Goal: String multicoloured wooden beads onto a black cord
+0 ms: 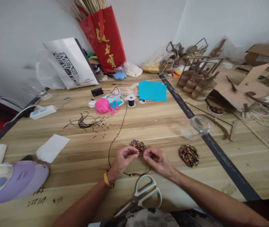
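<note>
My left hand (124, 159) is closed in a pinch beside a pile of small multicoloured beads (138, 147); a tiny reddish bead seems to show at its fingertips. Facing it, my right hand (157, 160) pinches the black cord (146, 172), whose tip between the fingers is too small to see. Several coloured beads (134, 174) are threaded on the cord where it sags below my hands. From there the cord runs behind my left wrist and up to a spool (131, 101). White-handled scissors (148, 192) lie just in front of me. A coiled bead string (189, 155) rests to the right.
Cut black cords (84, 121) and short snippets lie at left, near pink yarn (102, 105) and blue sheets (152, 90). A purple-white device (18, 181) and a power strip (43, 112) sit farther left. On the right stand a plastic container (199, 124), small woven baskets (197, 83) and cardboard (234, 86).
</note>
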The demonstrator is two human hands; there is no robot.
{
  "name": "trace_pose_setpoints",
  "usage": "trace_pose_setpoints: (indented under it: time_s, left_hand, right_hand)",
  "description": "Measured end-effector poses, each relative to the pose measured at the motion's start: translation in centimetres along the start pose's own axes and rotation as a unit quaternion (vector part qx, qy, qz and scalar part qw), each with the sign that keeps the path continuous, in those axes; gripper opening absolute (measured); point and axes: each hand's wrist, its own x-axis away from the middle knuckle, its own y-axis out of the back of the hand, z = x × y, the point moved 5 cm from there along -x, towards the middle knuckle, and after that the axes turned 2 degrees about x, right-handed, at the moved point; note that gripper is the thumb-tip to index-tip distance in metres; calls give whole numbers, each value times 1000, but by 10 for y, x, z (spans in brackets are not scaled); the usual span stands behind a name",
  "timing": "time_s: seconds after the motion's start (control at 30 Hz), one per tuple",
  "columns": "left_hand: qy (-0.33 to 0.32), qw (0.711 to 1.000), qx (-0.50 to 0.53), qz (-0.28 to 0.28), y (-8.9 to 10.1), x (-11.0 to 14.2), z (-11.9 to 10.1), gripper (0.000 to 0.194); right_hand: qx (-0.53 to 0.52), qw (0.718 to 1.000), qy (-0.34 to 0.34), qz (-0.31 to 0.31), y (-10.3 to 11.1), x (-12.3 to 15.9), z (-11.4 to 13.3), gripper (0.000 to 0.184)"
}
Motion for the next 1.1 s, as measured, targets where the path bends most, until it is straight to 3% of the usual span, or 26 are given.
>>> trace_pose_setpoints:
  time_s: [0.2, 0.53, 1.1]
  left_hand:
    - [14, 1000, -7, 12, -1, 1, 1, 17]
    - [2, 999, -20, 31, -4, 1, 4, 15]
    - [-35, 998, -20, 41, -4, 0, 2, 13]
  right_hand:
    - [4, 1000, 21, -18, 1, 0, 2, 22]
    - [90, 988, 122, -33, 0, 4, 7, 12]
    - [104, 989, 105, -20, 1, 4, 2, 13]
